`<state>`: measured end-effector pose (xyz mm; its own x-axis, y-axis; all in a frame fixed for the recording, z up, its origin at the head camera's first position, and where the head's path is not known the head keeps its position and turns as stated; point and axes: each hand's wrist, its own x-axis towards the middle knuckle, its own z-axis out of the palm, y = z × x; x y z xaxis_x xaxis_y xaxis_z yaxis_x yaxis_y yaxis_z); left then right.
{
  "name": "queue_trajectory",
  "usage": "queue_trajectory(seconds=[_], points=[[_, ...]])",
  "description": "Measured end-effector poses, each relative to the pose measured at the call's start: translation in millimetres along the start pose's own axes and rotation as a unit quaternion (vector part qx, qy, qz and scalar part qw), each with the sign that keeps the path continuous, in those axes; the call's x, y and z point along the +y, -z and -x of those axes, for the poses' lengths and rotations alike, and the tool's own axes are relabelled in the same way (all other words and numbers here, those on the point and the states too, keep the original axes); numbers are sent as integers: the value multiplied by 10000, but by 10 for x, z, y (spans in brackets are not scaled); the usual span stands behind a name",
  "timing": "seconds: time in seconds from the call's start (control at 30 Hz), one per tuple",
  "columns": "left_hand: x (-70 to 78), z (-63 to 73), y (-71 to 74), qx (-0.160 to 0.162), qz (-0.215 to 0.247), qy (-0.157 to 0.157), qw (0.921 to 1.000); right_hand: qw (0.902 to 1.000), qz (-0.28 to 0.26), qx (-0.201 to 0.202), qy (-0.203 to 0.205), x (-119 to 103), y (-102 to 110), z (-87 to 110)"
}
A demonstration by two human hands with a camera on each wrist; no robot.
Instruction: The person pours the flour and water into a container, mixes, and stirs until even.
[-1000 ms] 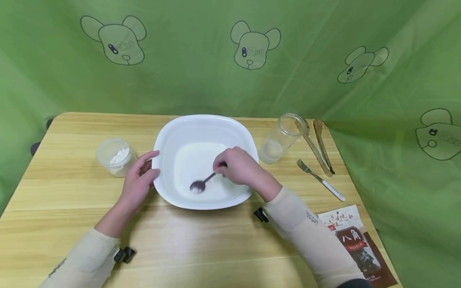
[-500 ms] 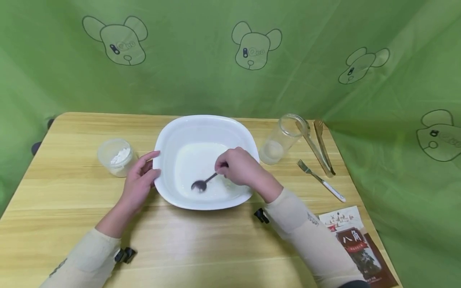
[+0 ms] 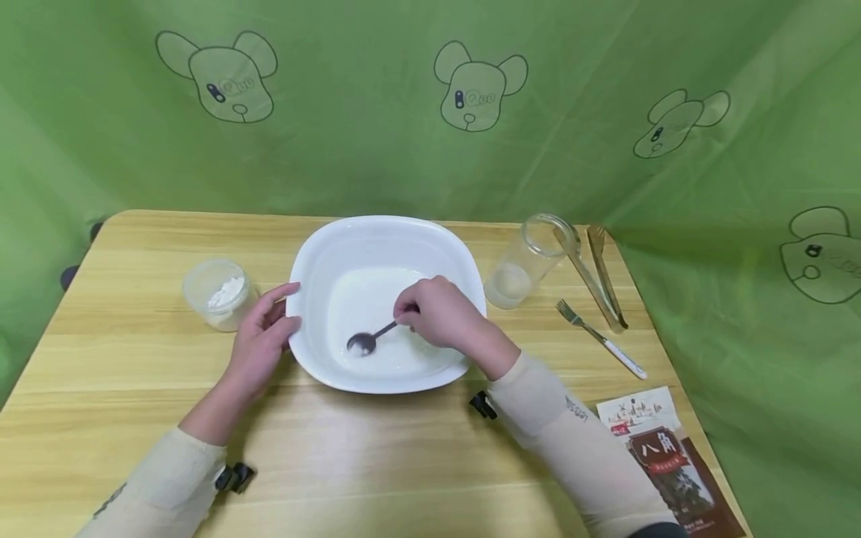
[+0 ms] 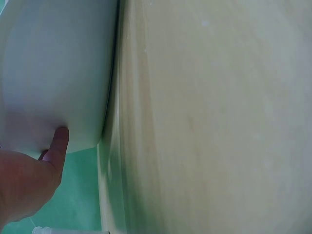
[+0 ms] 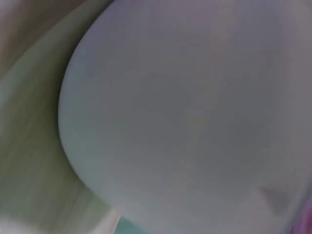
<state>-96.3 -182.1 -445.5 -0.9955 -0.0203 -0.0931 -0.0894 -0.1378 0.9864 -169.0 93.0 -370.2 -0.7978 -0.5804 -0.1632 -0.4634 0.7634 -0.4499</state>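
Observation:
A large white basin (image 3: pixel 386 232) stands on the wooden table, with clear liquid and some whitish bits low inside it. My left hand (image 3: pixel 258 340) grips the basin's left rim, thumb on the near part and fingers around the edge. In the left wrist view a finger (image 4: pixel 59 144) presses against the basin's outer wall (image 4: pixel 58 63). Over the basin's right side, my right hand (image 3: pixel 440 314) pinches the handle of a dark metal spoon (image 3: pixel 362 344). The spoon's bowl is down at the basin's bottom. Only the basin's outside (image 5: pixel 170 117) fills the right wrist view.
Left of the basin is a clear plastic tub (image 3: pixel 218 295) with white powder. To the right stand a glass jar (image 3: pixel 528 261), metal tongs (image 3: pixel 592 276) and a fork (image 3: pixel 599 340). A brown spice packet (image 3: pixel 673 463) lies at the front right. Green fabric (image 3: pixel 377 149) hangs behind.
The right hand and spoon shift slightly right, then back to the left, with the spoon's bowl now a little farther left and up. The left hand keeps its hold on the rim.

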Motion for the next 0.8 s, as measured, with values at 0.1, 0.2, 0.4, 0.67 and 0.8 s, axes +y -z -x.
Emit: queue_trajectory(seconds=[0.1, 0.2, 0.4, 0.67, 0.8], points=[[2, -1, 2, 7, 21, -23, 10000, 9991, -62, -366, -188, 1, 60, 38], [2, -4, 3, 3, 34, -53, 10000, 9978, 159, -132, -636, 41, 131, 56], [-15, -5, 10, -12, 26, -51, 10000, 9961, 264, 586, -610, 23, 26, -39], [-20, 5, 5, 56, 62, -14, 10000, 9993, -292, -129, 177, -83, -118, -94], [-13, 3, 3, 21, 46, -25, 10000, 9996, -94, -197, -155, -43, -11, -55]])
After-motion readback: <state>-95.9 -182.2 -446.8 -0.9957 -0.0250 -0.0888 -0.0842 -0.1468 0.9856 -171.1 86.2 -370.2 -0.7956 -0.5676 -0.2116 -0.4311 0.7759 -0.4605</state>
